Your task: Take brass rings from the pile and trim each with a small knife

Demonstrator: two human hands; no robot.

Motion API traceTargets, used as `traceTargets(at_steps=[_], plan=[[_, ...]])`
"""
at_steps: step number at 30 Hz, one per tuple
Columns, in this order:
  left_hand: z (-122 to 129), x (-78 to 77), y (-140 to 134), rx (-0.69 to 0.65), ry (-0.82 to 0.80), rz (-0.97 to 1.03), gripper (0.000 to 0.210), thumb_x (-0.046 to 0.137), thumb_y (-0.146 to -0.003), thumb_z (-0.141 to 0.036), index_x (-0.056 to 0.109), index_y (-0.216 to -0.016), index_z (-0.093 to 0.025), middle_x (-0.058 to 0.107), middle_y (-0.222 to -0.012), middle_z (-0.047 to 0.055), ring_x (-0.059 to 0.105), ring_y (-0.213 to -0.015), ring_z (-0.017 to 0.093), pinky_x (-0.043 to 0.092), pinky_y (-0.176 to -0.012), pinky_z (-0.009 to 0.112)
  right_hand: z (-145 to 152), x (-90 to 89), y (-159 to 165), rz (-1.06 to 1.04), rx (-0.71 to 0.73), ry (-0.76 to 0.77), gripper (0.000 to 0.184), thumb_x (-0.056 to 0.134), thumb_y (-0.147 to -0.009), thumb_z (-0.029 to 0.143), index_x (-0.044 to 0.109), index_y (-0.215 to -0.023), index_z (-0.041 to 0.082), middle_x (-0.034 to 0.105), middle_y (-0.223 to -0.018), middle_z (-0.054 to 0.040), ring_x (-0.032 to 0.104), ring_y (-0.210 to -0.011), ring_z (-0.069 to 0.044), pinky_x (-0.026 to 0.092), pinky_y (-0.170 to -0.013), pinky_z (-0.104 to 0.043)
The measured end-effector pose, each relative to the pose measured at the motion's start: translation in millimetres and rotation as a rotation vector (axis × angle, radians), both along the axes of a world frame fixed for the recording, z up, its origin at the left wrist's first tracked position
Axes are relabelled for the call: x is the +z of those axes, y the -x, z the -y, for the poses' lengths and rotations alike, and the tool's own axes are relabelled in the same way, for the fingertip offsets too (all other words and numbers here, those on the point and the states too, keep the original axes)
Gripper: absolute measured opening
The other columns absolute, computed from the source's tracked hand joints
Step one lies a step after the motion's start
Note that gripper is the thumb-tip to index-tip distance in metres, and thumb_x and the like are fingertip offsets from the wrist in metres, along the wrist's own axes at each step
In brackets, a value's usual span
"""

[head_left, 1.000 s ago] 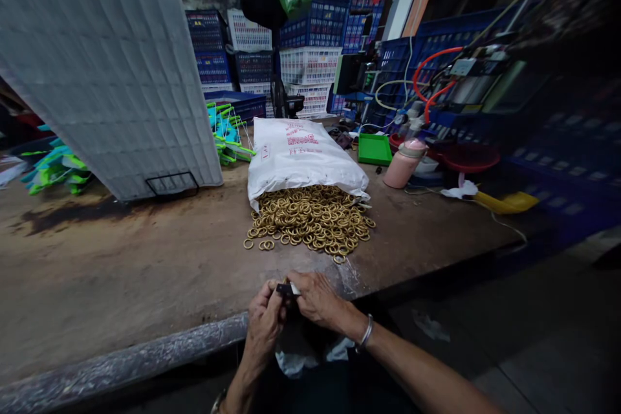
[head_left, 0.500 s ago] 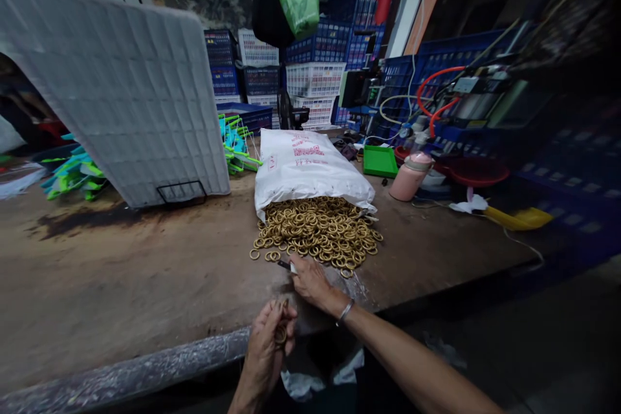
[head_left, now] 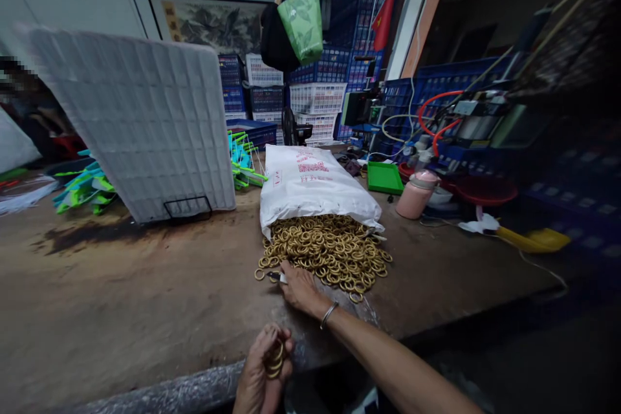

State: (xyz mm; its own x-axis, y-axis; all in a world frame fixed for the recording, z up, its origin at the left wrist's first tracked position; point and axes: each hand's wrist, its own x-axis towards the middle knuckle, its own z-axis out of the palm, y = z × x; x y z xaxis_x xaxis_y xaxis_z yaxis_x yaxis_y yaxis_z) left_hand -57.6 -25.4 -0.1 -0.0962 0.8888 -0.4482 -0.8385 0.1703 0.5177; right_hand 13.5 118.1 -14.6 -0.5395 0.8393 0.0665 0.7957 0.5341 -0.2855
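My left hand (head_left: 264,369) is closed around several gold-coloured rings (head_left: 275,362), low over the front edge of the table. Farther forward, my right hand (head_left: 301,290) reaches to the front left of a heap of the same rings (head_left: 330,252). It grips a small tool (head_left: 276,277) with a dark pointed tip and a white part; its exact kind is not clear. The tip lies over or beside loose rings at the heap's edge. From the open mouth of a white sack (head_left: 310,184) with red print, the heap spills onto the table.
A white padded panel (head_left: 145,123) stands on the table (head_left: 145,310) at left, with green and blue pieces (head_left: 87,184) behind it. To the right are a green tray (head_left: 385,178), a pink bottle (head_left: 417,195) and a yellow scoop (head_left: 533,239). Stacked crates (head_left: 317,98) fill the back.
The view has tilted upward, so the table sits lower. My right hand has moved left with the tool toward the loose rings. In my left hand the rings now show more plainly.
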Motion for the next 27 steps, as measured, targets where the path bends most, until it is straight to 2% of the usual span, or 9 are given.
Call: traceTargets(at_steps=[3, 7, 11, 14, 17, 20, 22, 27], plan=[[-2.8, -3.4, 3.9, 0.022, 0.038, -0.021, 0.025, 0.075, -0.055, -0.028, 0.059, -0.069, -0.015, 0.062, -0.072, 0.002, 0.057, -0.062, 0.012, 0.038, -0.042, 0.017, 2.2, -2.4, -8.6, -0.012, 0.039, -0.01, 0.022, 0.041, -0.075, 0.02, 0.045, -0.096, 0.018, 0.059, -0.073, -0.002, 0.05, -0.061, -0.014, 0.02, -0.051, -0.025], [-7.9, -3.7, 6.0, -0.022, -0.024, -0.174, 0.022, 0.07, -0.062, -0.03, 0.056, -0.07, -0.016, 0.058, -0.065, -0.001, 0.054, -0.056, 0.008, 0.036, -0.041, 0.015, 14.1, -2.5, -27.9, -0.072, 0.116, 0.024, 0.027, 0.043, -0.068, 0.014, 0.046, -0.094, 0.02, 0.057, -0.072, 0.0005, 0.046, -0.059, -0.012, 0.02, -0.052, -0.024], [-13.3, -4.4, 1.9, 0.026, -0.021, -0.433, 0.034, 0.067, -0.062, -0.039, 0.054, -0.086, -0.019, 0.051, -0.051, -0.007, 0.043, -0.04, 0.006, 0.027, -0.033, 0.013, 37.3, 8.4, -47.8, -0.218, 0.173, 0.128, 0.03, 0.039, -0.066, 0.007, 0.046, -0.092, 0.02, 0.056, -0.073, 0.0008, 0.046, -0.063, -0.012, 0.025, -0.056, -0.022], [-14.5, -5.1, -3.5, -0.043, -0.019, -0.574, 0.034, 0.062, -0.066, -0.043, 0.054, -0.087, -0.018, 0.043, -0.045, -0.009, 0.033, -0.033, 0.004, 0.023, -0.031, 0.013, 53.9, 18.2, -57.1, -0.306, 0.178, 0.215, 0.029, 0.039, -0.066, 0.006, 0.046, -0.091, 0.021, 0.055, -0.073, 0.0003, 0.047, -0.066, -0.013, 0.029, -0.06, -0.021], [-13.6, -4.0, -8.7, -0.121, -0.047, -0.619, 0.028, 0.06, -0.068, -0.043, 0.053, -0.072, -0.016, 0.04, -0.045, -0.009, 0.029, -0.033, 0.002, 0.022, -0.032, 0.013, 63.9, 22.1, -60.5, -0.402, 0.161, 0.293, 0.022, 0.042, -0.069, 0.009, 0.047, -0.088, 0.02, 0.053, -0.071, 0.001, 0.047, -0.065, -0.013, 0.031, -0.06, -0.021], [-13.0, -2.3, -13.0, -0.107, -0.026, -0.631, 0.027, 0.061, -0.068, -0.042, 0.053, -0.068, -0.016, 0.038, -0.044, -0.009, 0.028, -0.034, 0.003, 0.022, -0.034, 0.014, 66.9, 21.2, -59.8, -0.548, 0.099, 0.367, 0.006, 0.042, -0.078, 0.019, 0.047, -0.082, 0.019, 0.05, -0.068, 0.0026, 0.046, -0.063, -0.011, 0.032, -0.058, -0.019], [-13.0, -1.2, -15.4, -0.08, -0.034, -0.678, 0.025, 0.061, -0.068, -0.041, 0.055, -0.069, -0.016, 0.039, -0.043, -0.009, 0.03, -0.036, 0.004, 0.024, -0.035, 0.014, 66.2, 19.8, -58.9, -0.623, 0.051, 0.445, 0.011, 0.04, -0.081, 0.025, 0.047, -0.076, 0.018, 0.048, -0.064, 0.0036, 0.044, -0.061, -0.01, 0.032, -0.055, -0.018], [-13.5, 1.1, -19.7, -0.071, -0.088, -0.759, 0.025, 0.063, -0.066, -0.04, 0.059, -0.065, -0.016, 0.052, -0.052, -0.004, 0.039, -0.041, 0.006, 0.029, -0.039, 0.016, 62.9, 17.1, -58.5, -0.682, -0.011, 0.683, 0.023, 0.038, -0.081, 0.03, 0.045, -0.065, 0.017, 0.044, -0.053, 0.0048, 0.04, -0.049, -0.008, 0.03, -0.046, -0.018]])
